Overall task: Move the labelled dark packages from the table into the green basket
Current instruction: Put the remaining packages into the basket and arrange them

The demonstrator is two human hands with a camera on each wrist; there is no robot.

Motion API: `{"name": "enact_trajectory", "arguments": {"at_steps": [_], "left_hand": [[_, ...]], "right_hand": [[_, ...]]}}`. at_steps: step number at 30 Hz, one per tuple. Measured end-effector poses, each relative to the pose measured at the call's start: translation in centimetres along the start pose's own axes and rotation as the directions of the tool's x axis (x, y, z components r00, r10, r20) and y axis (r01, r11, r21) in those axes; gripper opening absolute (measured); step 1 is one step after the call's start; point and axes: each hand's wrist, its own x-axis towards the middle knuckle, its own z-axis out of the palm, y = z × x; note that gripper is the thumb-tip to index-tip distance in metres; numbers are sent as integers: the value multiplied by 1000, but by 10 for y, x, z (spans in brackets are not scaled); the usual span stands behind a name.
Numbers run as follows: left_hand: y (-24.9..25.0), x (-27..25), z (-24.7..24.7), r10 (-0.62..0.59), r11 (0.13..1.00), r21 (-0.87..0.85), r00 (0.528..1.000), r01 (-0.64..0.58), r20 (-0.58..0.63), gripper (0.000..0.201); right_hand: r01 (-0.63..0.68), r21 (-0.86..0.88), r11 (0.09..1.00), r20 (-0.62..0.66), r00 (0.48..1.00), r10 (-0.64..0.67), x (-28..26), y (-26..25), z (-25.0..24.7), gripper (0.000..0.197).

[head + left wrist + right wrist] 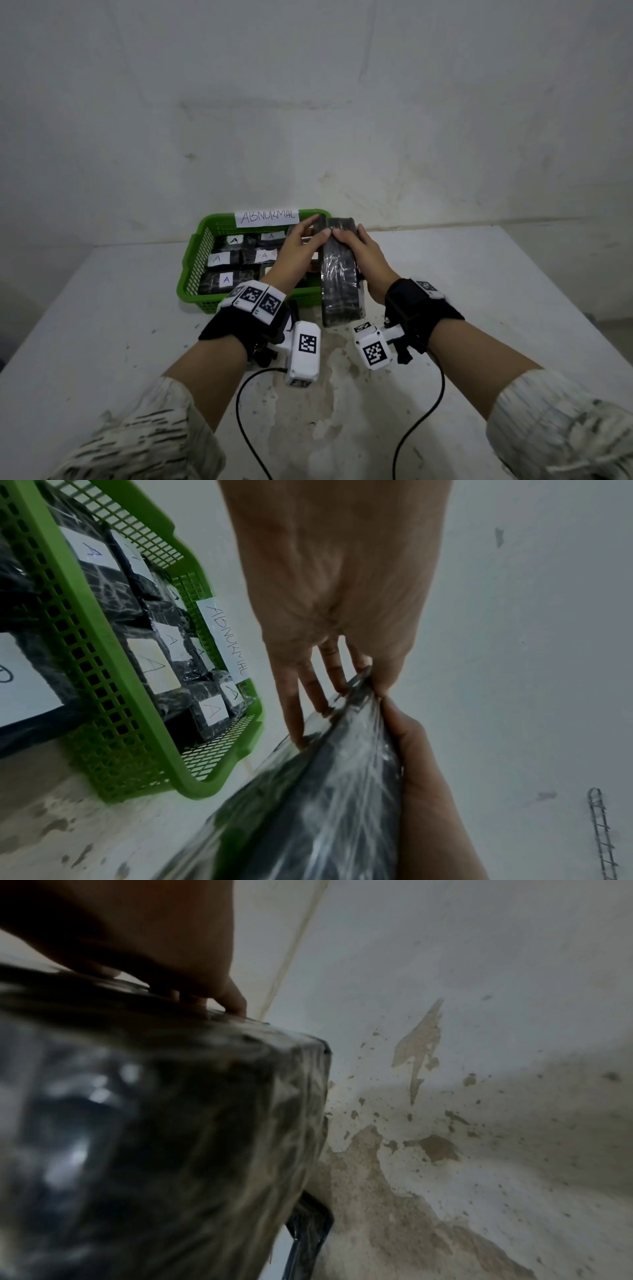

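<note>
A large dark package [339,277] wrapped in clear film stands on its edge on the table, just right of the green basket [191,267]. My left hand [318,226] pinches its far top edge, fingers flat on the left face and thumb on top. My right hand [346,240] holds the right side with its fingers curled over the top. The left wrist view shows the package [308,804] between the left hand [325,674] and the right hand [421,777]. The package [171,1123] fills the right wrist view. No label shows on it.
Several dark packages labelled A [226,279] lie in the basket, which carries an "ABNORMAL" sign [267,216]. Another labelled dark package [20,680] shows outside the basket's mesh wall. The white stained table [479,291] meets a wall behind. Two black cables [421,411] trail across the front.
</note>
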Motion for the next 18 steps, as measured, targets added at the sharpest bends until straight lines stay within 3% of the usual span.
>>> {"name": "enact_trajectory", "arguments": {"at_steps": [3,8,10,13,15,18], "left_hand": [[1,-6,3,-92,993,-69,991,99,96,31],[-4,-6,-3,-129,975,-159,981,152,147,68],[-2,-6,-6,-129,975,-164,982,152,140,65],[-4,-5,-6,-132,978,-137,976,157,174,53],[-5,-5,-5,-128,981,-123,977,150,173,46],[-3,-4,-4,-120,983,-116,980,139,161,41]], "right_hand": [[-13,34,999,39,999,12,1,-1,3,74],[-40,-52,998,158,986,48,-2,1,4,69],[-52,-82,995,195,979,67,-2,3,3,75],[-22,-87,996,171,985,37,-1,3,1,58],[-24,-82,996,164,986,37,0,4,1,66],[-62,-99,993,210,974,82,2,7,-2,95]]}}
